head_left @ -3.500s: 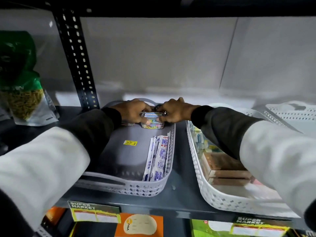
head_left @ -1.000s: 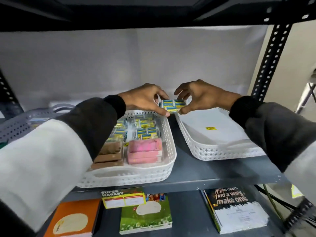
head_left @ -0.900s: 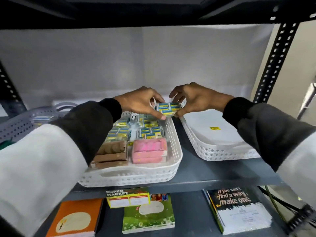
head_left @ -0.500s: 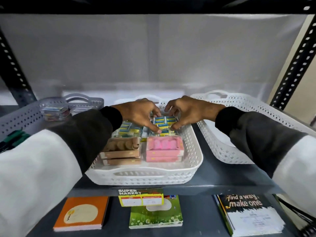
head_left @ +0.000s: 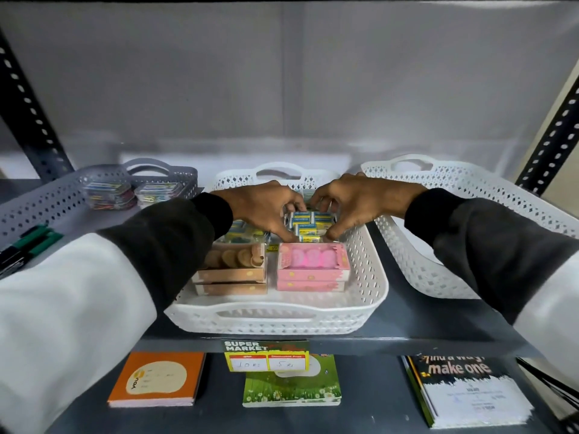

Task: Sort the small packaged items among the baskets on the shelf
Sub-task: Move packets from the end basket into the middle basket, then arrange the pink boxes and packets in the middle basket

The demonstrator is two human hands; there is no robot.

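- A person reaches both arms into the middle basket (head_left: 369, 277), white, on a grey shelf (head_left: 404, 327).
- The left hand (head_left: 266, 208) and the right hand (head_left: 354, 205) meet at the back of that basket, fingers curled down around a blue-and-yellow pack (head_left: 308, 225), one hand at each side of it.
- The pack sits on top of similar blue-and-yellow packs (head_left: 241, 233) inside the basket, behind two stacks of boxes.
- Brown boxes (head_left: 232, 274) are stacked at the front left of the basket; pink boxes (head_left: 311, 267) are stacked just beside them at the front right.
- A grey basket (head_left: 40, 202) stands to the left, with clear packs (head_left: 131, 192) at its back.
- A second white basket (head_left: 463, 195) stands to the right; what it holds cannot be seen.
- A price tag (head_left: 266, 355) hangs from the shelf edge.
- On the lower shelf lie an orange notebook (head_left: 156, 379), a green notebook (head_left: 291, 386) and a black-and-white one (head_left: 466, 393).
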